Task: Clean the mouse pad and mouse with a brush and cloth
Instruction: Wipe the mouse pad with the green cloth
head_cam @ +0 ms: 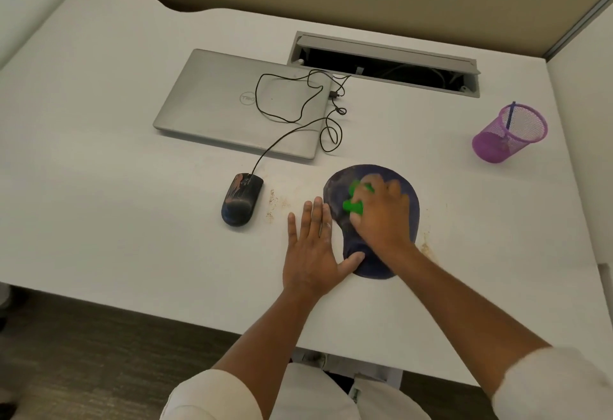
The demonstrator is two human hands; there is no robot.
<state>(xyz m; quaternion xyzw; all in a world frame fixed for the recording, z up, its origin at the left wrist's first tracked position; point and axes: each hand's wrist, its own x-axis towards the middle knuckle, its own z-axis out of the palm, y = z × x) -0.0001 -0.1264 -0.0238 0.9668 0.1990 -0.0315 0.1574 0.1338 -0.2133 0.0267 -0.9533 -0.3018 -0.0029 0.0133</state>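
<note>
1. Fingers (pixel 391 189) of our right hand (pixel 381 217) curl down over a green brush (pixel 353 202), clamped on it and pressing it onto the dark blue mouse pad (pixel 338 184); the hand is blurred, so we cannot tell how each finger lies.
2. Our right forearm reaches in from the lower right, wrist crossing the pad's near edge, sleeve pushed up past the elbow.
3. Our left hand (pixel 313 250) lies flat, palm down, on the white desk (pixel 99 121) just left of the pad, fingers together and straight, pointing away from us.
4. Its thumb is spread to the right and rests on the pad's raised wrist rest, apart from the other fingers.
5. Well left of those fingertips sits the black mouse (pixel 240 200), its top smeared, its cable (pixel 285 134) running away over a closed silver laptop (pixel 238 104).
6. Brownish crumbs (pixel 272 204) dot the desk between the mouse and our left fingers; more lie to the right of the pad, beside our right wrist.
7. Far right of the brush hand stands a purple mesh cup (pixel 510 134) with a pen inside.
</note>
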